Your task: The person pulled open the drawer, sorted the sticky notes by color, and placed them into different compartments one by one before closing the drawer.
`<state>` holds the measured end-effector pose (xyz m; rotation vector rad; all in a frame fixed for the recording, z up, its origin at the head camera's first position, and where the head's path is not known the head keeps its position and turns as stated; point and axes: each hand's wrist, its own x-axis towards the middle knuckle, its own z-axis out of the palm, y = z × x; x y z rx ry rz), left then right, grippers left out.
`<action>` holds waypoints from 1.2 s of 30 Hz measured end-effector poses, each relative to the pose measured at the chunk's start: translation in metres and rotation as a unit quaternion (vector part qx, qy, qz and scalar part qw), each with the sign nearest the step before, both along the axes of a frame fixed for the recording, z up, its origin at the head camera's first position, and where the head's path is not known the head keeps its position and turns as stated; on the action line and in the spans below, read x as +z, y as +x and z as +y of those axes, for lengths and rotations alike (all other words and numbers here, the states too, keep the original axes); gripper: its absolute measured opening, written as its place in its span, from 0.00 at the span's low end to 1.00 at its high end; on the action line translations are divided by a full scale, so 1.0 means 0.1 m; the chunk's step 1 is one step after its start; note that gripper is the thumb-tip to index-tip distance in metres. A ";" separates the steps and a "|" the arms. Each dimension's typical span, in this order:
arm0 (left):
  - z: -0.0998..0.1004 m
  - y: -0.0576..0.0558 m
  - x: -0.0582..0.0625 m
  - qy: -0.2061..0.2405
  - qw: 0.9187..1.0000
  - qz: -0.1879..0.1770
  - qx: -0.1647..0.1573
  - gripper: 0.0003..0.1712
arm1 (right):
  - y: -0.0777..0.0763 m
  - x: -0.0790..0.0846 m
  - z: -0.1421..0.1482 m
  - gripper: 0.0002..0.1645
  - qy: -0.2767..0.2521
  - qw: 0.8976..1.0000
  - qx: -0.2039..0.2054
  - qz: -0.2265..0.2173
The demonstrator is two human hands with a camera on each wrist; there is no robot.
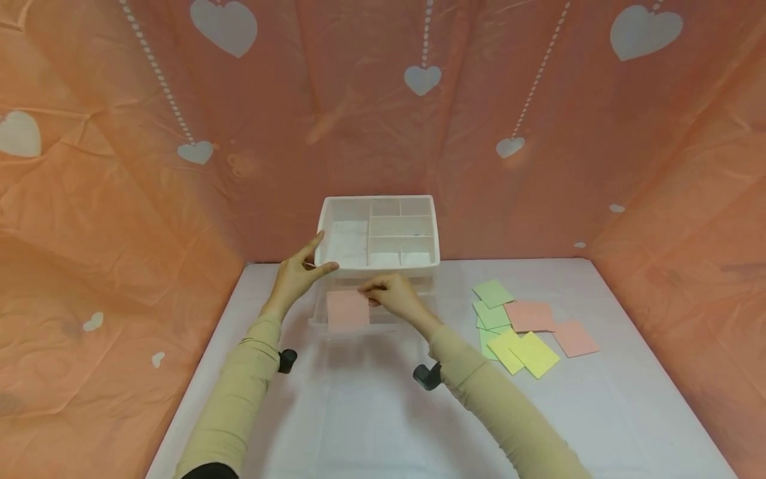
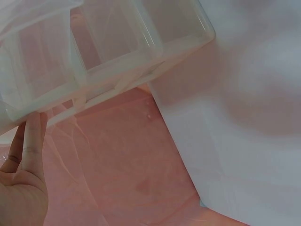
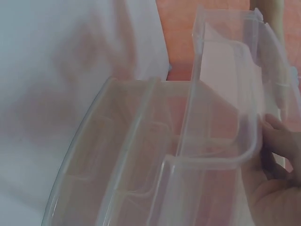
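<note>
A drawer organizer (image 1: pixel 402 226) stands at the table's back, with a white divided top and clear drawers below. One clear drawer (image 3: pixel 211 162) is pulled out at the upper level. My left hand (image 1: pixel 294 281) rests against the organizer's left front corner, thumb at the front rim and fingers straight along the side; the left wrist view shows its fingers (image 2: pixel 33 146) touching the edge. With thumb and fingers my right hand (image 1: pixel 391 295) pinches a pink sticky note (image 1: pixel 348 311) by its upper right corner, over the open drawer. Clear plastic partly covers the note in the right wrist view.
Right of the organizer lie loose paper squares: several green notes (image 1: pixel 493 293), overlapping yellow notes (image 1: pixel 536 355) and pink notes (image 1: pixel 576 338). A white cloth covers the table (image 1: pixel 359 419). Orange curtain (image 1: pixel 371 133) with hearts hangs behind and at both sides.
</note>
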<state>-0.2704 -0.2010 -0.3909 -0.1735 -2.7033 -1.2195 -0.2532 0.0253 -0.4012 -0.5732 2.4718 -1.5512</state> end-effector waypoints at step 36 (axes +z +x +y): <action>0.01 -0.02 -0.01 0.001 1.000 0.001 0.003 0.44 | 0.06 0.15 0.07 0.18 0.057 0.994 0.084 0.043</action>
